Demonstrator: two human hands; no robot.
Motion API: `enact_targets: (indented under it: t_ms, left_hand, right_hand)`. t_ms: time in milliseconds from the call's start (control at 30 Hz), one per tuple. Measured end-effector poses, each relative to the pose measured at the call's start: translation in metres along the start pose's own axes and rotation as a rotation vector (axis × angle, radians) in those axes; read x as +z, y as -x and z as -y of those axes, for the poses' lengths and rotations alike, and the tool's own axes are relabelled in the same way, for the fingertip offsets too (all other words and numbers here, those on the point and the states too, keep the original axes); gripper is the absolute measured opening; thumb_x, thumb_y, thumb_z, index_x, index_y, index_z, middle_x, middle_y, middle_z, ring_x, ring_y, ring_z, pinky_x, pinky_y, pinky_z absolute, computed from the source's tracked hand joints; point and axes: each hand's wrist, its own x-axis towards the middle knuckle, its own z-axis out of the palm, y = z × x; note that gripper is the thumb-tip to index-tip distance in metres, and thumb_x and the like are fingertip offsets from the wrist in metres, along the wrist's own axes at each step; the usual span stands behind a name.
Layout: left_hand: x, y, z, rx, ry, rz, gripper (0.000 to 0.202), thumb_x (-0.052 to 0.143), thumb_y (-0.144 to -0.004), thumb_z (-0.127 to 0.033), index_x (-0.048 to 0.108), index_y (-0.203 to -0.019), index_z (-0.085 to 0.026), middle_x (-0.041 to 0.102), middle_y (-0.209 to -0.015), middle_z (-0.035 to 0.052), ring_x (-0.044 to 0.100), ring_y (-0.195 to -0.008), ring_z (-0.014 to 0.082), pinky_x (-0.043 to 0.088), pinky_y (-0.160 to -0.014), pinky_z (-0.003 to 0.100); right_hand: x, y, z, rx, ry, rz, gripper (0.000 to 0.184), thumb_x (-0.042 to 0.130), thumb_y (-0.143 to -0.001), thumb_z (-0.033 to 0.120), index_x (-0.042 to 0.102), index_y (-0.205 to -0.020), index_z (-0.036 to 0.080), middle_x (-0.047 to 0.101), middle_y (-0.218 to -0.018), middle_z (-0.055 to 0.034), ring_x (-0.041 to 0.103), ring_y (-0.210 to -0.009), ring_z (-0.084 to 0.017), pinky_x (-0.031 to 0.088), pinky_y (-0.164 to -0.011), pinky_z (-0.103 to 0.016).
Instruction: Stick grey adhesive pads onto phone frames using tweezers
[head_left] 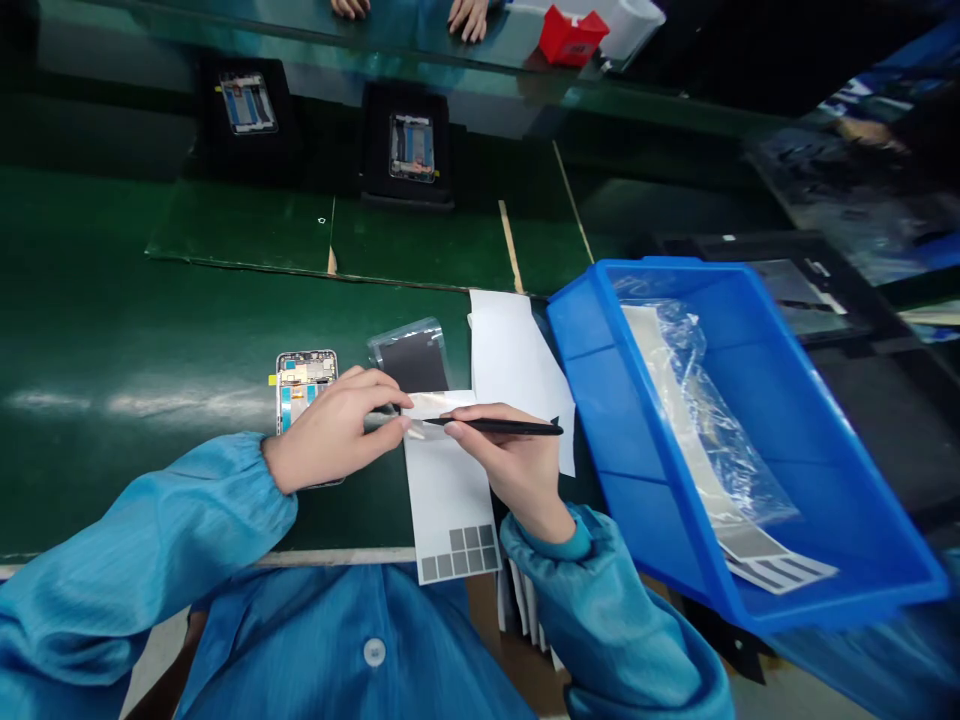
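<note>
three phone frames [306, 392], one blue plastic bin [600, 400], one left hand [337, 430], one right hand [510, 465]

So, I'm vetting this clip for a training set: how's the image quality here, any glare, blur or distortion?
In the head view, white glare streaks cross the green mat; the wide lens bows the blue plastic bin at the frame's edge; the left hand and right hand look fairly sharp.

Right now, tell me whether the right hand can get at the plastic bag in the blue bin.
Probably yes: the right hand sits beside the blue bin, and the plastic bag lies inside it. But the hand holds black tweezers and would need to pass over the bin's wall.
</note>
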Motion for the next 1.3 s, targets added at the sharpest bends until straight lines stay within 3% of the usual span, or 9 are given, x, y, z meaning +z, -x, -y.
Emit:
enact_targets:
  t_ms: [167, 567, 700, 767, 867, 933, 1000, 1167, 1300]
  left_hand:
    - [-0.016, 0.005, -0.001, -0.096, 0.195, 0.026, 0.012, 0.062, -0.091, -0.024, 0.072, -0.085, -0.021, 0.071, -0.092, 0.0013, 0.064, -0.088, 0.0159, 0.052, -0.080, 0.032]
    - [-0.036, 0.032, 0.012, -0.043, 0.161, -0.049, 0.014, 0.060, -0.093, -0.022, 0.068, -0.082, -0.019, 0.070, -0.089, 0.0008, 0.062, -0.088, 0.0154, 0.049, -0.085, 0.033]
    - [-0.047, 0.040, 0.018, -0.072, 0.095, -0.119, 0.012, 0.061, -0.094, -0.026, 0.069, -0.098, -0.019, 0.071, -0.101, 0.0027, 0.063, -0.095, 0.0172, 0.050, -0.088, 0.033]
    - [-0.055, 0.051, 0.023, -0.110, -0.013, -0.165, 0.023, 0.064, -0.092, -0.030, 0.066, -0.112, -0.019, 0.069, -0.111, 0.0053, 0.062, -0.098, 0.0193, 0.050, -0.087, 0.035]
    - [-0.061, 0.077, 0.029, -0.068, -0.211, -0.009, 0.037, 0.070, -0.087, -0.040, 0.063, -0.115, -0.018, 0.067, -0.112, 0.0072, 0.059, -0.099, 0.0240, 0.051, -0.085, 0.040]
    - [-0.055, 0.095, 0.030, -0.018, -0.341, 0.133, 0.043, 0.074, -0.082, -0.043, 0.063, -0.114, -0.017, 0.065, -0.112, 0.0086, 0.058, -0.099, 0.0274, 0.052, -0.083, 0.044]
    - [-0.042, 0.107, 0.029, 0.002, -0.435, 0.175, 0.038, 0.072, -0.085, -0.037, 0.063, -0.114, -0.015, 0.064, -0.113, 0.0102, 0.059, -0.098, 0.0283, 0.053, -0.082, 0.046]
    - [-0.008, 0.112, 0.023, 0.029, -0.435, 0.069, 0.020, 0.059, -0.093, -0.024, 0.065, -0.106, -0.010, 0.065, -0.097, 0.0098, 0.061, -0.087, 0.0246, 0.056, -0.078, 0.040]
    - [0.000, 0.110, 0.019, 0.035, -0.411, -0.015, 0.019, 0.059, -0.093, -0.023, 0.066, -0.102, -0.008, 0.065, -0.092, 0.0104, 0.061, -0.082, 0.0243, 0.057, -0.072, 0.039]
  right_hand:
    - [0.015, 0.003, 0.014, 0.011, -0.027, 0.029, 0.012, 0.083, -0.075, 0.032, 0.079, -0.085, 0.026, 0.079, -0.086, -0.0035, 0.075, -0.080, -0.023, 0.064, -0.075, -0.039]
    - [0.048, -0.003, 0.024, 0.030, -0.020, 0.149, 0.009, 0.084, -0.074, 0.028, 0.079, -0.081, 0.025, 0.078, -0.082, -0.0028, 0.073, -0.076, -0.021, 0.062, -0.068, -0.034]
    - [0.055, -0.003, 0.025, 0.022, -0.011, 0.106, 0.009, 0.085, -0.073, 0.027, 0.078, -0.078, 0.025, 0.077, -0.079, -0.0025, 0.072, -0.072, -0.020, 0.061, -0.063, -0.032]
    - [0.059, -0.003, 0.024, 0.049, -0.053, 0.076, 0.009, 0.085, -0.073, 0.027, 0.079, -0.079, 0.024, 0.077, -0.079, -0.0024, 0.072, -0.069, -0.019, 0.061, -0.062, -0.031]
    - [0.069, -0.004, 0.022, 0.126, -0.133, 0.060, 0.012, 0.084, -0.074, 0.027, 0.078, -0.083, 0.023, 0.076, -0.077, -0.0019, 0.071, -0.063, -0.016, 0.060, -0.060, -0.028]
    - [0.080, -0.007, 0.022, 0.177, -0.155, 0.067, 0.013, 0.084, -0.074, 0.029, 0.077, -0.083, 0.021, 0.076, -0.075, -0.0021, 0.070, -0.062, -0.015, 0.060, -0.060, -0.027]
    - [0.093, -0.013, 0.022, 0.212, -0.158, 0.082, 0.016, 0.084, -0.073, 0.030, 0.076, -0.081, 0.019, 0.076, -0.073, -0.0027, 0.070, -0.061, -0.015, 0.060, -0.060, -0.027]
    - [0.121, -0.029, 0.019, 0.241, -0.131, 0.131, 0.016, 0.084, -0.073, 0.031, 0.076, -0.080, 0.018, 0.076, -0.074, -0.0030, 0.069, -0.061, -0.015, 0.060, -0.060, -0.027]
    - [0.129, -0.036, 0.013, 0.263, -0.095, 0.171, 0.017, 0.083, -0.074, 0.032, 0.076, -0.080, 0.018, 0.076, -0.073, -0.0031, 0.068, -0.060, -0.015, 0.058, -0.058, -0.027]
